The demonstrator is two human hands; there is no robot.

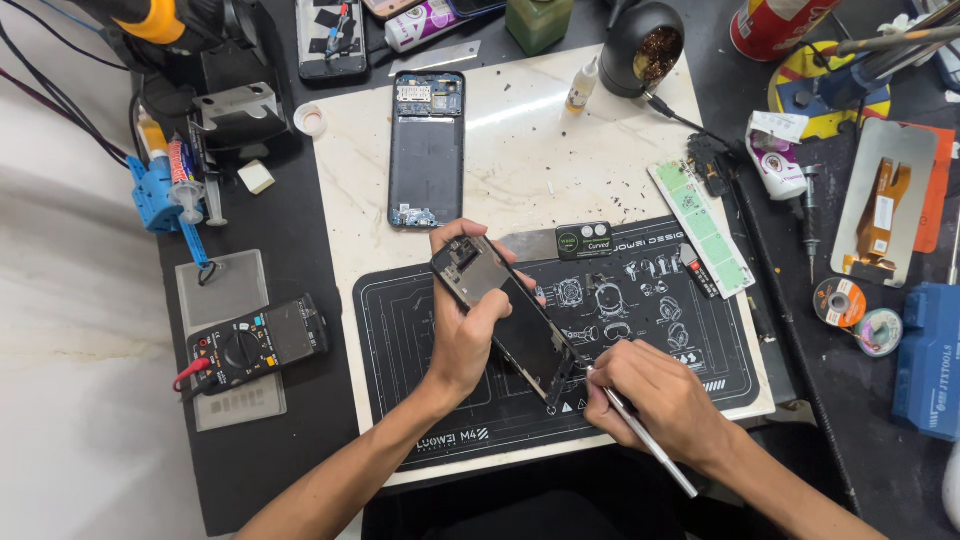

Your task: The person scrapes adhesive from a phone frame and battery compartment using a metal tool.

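My left hand (462,325) grips an opened black phone frame (525,335), tilted above the black repair mat (400,340). In my right hand (655,395) is a thin silver tool (650,445), its tip against the phone's lower end. A second opened phone body (427,150) lies flat on the white board (540,140) further away.
A black multimeter (258,347) sits to the left. A green strip (702,228), a small glue bottle (579,87), a brass-wool tip cleaner pot (645,45), solder reels (838,301), a blue box (928,360) and a syringe (183,170) surround the board.
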